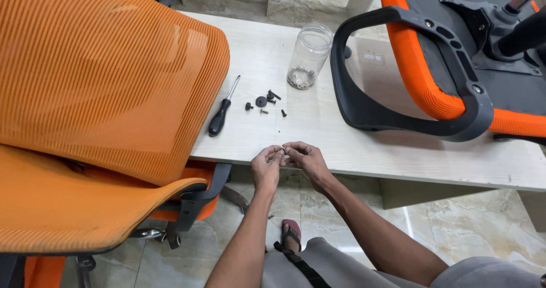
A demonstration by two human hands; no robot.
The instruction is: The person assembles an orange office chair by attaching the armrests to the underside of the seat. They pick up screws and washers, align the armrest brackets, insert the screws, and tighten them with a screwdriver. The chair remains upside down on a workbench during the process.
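My left hand (266, 166) and my right hand (304, 157) meet at the near edge of a pale wooden table (364, 145). Their fingertips pinch a small metal part (281, 149) between them; it is too small to tell its exact kind. Farther back on the table lie several small black screws and a washer (264, 101). A screwdriver (222, 108) with a black handle lies to their left.
A clear glass jar (309, 54) with small hardware at its bottom stands behind the screws. An upturned orange chair seat with a black armrest (398, 72) lies on the table's right. An orange mesh chair back (96, 77) leans at the left, over the table's edge.
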